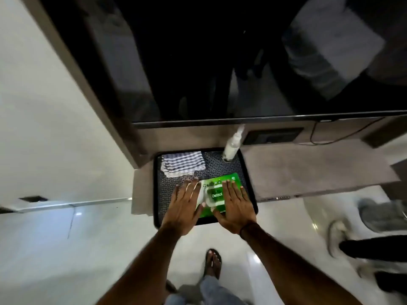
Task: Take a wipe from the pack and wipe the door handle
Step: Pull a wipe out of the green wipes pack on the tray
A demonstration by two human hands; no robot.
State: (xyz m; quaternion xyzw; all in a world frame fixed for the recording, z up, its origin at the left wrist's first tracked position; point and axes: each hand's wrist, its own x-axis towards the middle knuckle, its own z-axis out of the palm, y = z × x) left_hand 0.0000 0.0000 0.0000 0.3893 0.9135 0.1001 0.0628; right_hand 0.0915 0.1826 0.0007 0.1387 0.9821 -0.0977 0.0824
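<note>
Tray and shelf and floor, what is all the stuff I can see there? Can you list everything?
Tray: one, black, on the shelf.
Wipe pack: one, green, on the tray under both hands.
Checked cloth: one, white and grey, folded, tray's far left corner.
Spray bottle: one, clear and white, tray's far right corner.
Shelf: one, grey-brown, under the screen.
Screen: one, black, above.
Cable: one, black, far right.
Left hand: open, flat.
Right hand: open, flat.
Foot in sandal: one, below.

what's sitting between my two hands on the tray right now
In the head view, the green wipes pack lies between the left hand and right hand, its white lid showing in the gap.
</note>
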